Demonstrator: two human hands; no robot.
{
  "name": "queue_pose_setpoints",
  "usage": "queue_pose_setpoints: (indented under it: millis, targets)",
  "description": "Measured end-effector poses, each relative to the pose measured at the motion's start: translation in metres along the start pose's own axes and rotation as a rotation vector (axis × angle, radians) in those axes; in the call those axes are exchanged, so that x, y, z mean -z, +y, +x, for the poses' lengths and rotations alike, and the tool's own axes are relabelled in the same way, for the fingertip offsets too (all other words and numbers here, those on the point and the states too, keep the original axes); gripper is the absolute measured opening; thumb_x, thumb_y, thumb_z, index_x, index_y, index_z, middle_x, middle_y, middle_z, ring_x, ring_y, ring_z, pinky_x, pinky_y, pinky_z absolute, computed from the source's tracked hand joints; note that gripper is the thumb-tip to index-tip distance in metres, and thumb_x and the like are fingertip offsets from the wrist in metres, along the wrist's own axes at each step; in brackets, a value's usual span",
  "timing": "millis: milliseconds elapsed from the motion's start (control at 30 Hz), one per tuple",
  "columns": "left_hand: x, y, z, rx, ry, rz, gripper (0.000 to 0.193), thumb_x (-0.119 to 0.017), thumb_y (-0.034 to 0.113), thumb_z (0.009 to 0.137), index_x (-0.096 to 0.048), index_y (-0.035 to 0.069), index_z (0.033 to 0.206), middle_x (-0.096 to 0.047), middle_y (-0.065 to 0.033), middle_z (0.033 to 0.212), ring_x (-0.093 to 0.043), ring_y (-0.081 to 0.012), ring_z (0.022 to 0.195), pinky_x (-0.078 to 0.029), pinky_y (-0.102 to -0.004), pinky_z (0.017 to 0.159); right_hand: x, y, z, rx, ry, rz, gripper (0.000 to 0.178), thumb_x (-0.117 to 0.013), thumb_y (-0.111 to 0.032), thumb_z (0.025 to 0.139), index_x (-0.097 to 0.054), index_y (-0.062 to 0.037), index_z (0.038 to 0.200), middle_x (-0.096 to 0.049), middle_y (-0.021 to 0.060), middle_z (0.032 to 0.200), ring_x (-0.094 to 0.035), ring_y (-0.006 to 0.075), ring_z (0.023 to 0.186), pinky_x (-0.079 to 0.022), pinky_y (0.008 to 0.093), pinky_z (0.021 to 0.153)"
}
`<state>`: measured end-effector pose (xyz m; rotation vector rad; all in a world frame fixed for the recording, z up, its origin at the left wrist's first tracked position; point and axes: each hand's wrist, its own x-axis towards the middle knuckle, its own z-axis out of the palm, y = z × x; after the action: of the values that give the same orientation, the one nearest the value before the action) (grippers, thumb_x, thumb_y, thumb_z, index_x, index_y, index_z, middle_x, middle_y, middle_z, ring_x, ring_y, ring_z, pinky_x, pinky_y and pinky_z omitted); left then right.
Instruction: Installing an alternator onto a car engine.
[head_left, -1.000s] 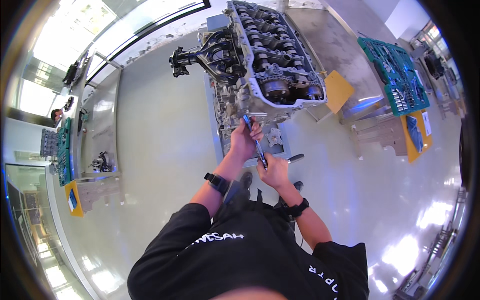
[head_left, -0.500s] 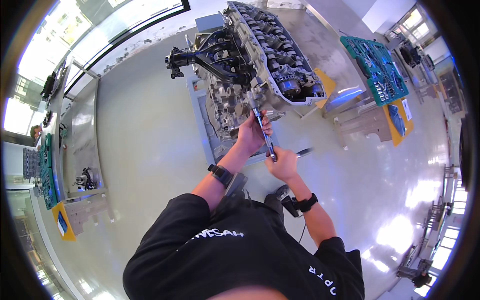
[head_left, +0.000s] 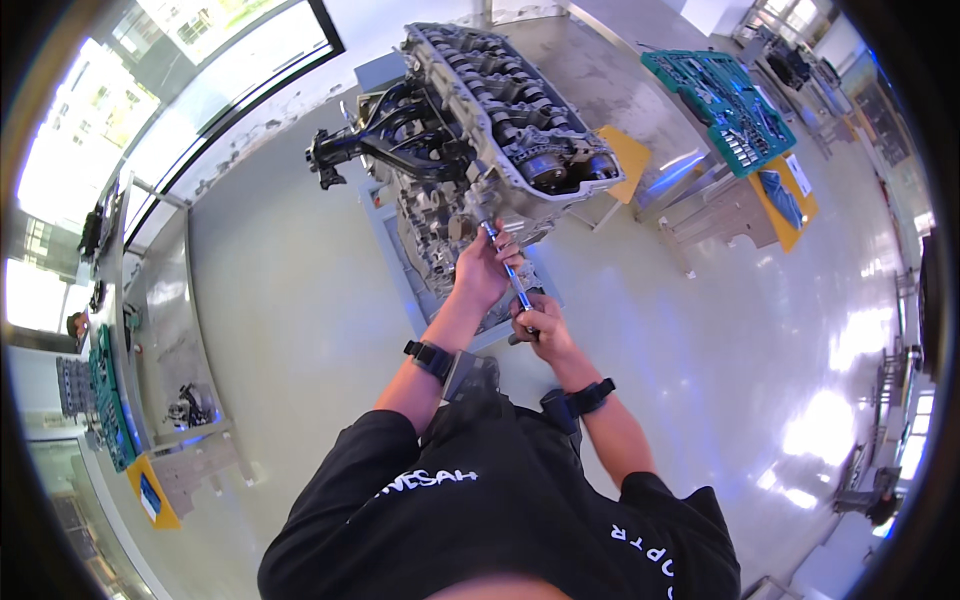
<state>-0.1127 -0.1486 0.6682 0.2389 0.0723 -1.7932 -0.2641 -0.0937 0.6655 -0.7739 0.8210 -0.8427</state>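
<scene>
An engine (head_left: 425, 215) stands ahead of me, its top uncovered so the camshafts (head_left: 510, 95) show. A black exhaust manifold (head_left: 400, 135) is on its left side. From the engine's near end a chrome extension bar (head_left: 516, 284) slopes down toward me; its far tip meets the engine below the cylinder head, and the exact contact is hidden. My left hand (head_left: 482, 272) is closed around the bar near that far end. At the near end my right hand (head_left: 545, 326) is closed on a ratchet wrench (head_left: 514, 339), whose dark handle end pokes out left of the fingers.
The engine rests on a light blue-grey stand (head_left: 400, 285). On the right, a metal bench bears a green socket tool case (head_left: 720, 110) and a yellow board (head_left: 795, 215) with a blue cloth. Another bench (head_left: 165, 300) runs along the left, with a green case (head_left: 112, 395).
The ratchet handle has swung from pointing right to pointing left of my right hand. My right hand has shifted slightly left. The whole view has shifted a little; my left hand keeps its hold.
</scene>
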Motion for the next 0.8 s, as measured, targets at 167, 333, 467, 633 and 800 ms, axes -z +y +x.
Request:
queue_pose_setpoints:
  millis: [167,333,467,633,800]
  targets:
    - [0.008,-0.008,0.010,0.000,0.005,0.013,0.031,-0.037,0.031,0.098,-0.053,0.006,0.107,-0.041,0.0018,0.073,-0.037,-0.0123,0.064,-0.034,-0.0270,0.061,0.014,-0.034,-0.001,0.257,-0.068,-1.172,0.021,-0.061,-0.019,0.066,-0.057,-0.0003,0.077,-0.055,0.0090,0.054,-0.052,0.0216,0.046,-0.040,0.0342,0.044]
    - [0.026,0.003,-0.004,-0.016,0.039,0.067,0.031,-0.040,0.032,0.097,-0.055,0.006,0.107,-0.042,0.0013,0.074,-0.037,-0.0122,0.063,-0.033,-0.0267,0.060,-0.004,0.011,-0.006,0.454,0.227,-1.434,0.021,-0.065,-0.030,0.057,-0.060,-0.0095,0.063,-0.058,0.0152,0.057,-0.059,0.0355,0.056,-0.047,0.0435,0.053]
    - [0.005,-0.001,-0.010,0.001,0.058,0.120,0.033,-0.040,0.033,0.097,-0.055,0.006,0.107,-0.040,0.0010,0.072,-0.033,-0.0106,0.060,-0.030,-0.0244,0.056,-0.003,0.001,-0.009,0.456,0.212,-1.297,0.020,-0.064,-0.028,0.056,-0.060,-0.0100,0.061,-0.057,0.0150,0.056,-0.059,0.0355,0.057,-0.046,0.0432,0.054]
    - [-0.003,-0.007,0.002,-0.018,0.098,0.108,0.034,-0.038,0.035,0.098,-0.054,0.005,0.095,-0.034,0.0011,0.067,-0.029,-0.0099,0.055,-0.027,-0.0245,0.049,-0.001,-0.032,-0.011,0.253,0.008,-1.414,0.033,-0.061,-0.035,0.061,-0.062,-0.0047,0.073,-0.062,0.0173,0.066,-0.062,0.0366,0.065,-0.049,0.0465,0.060]
    - [-0.003,-0.042,-0.007,0.050,0.175,0.139,0.037,-0.038,0.039,0.096,-0.052,0.006,0.088,-0.032,0.0008,0.065,-0.028,-0.0112,0.055,-0.027,-0.0255,0.051,0.028,-0.055,-0.050,0.130,-0.096,-1.337,0.038,-0.060,-0.036,0.066,-0.062,-0.0032,0.085,-0.064,0.0197,0.077,-0.062,0.0377,0.075,-0.049,0.0470,0.067]
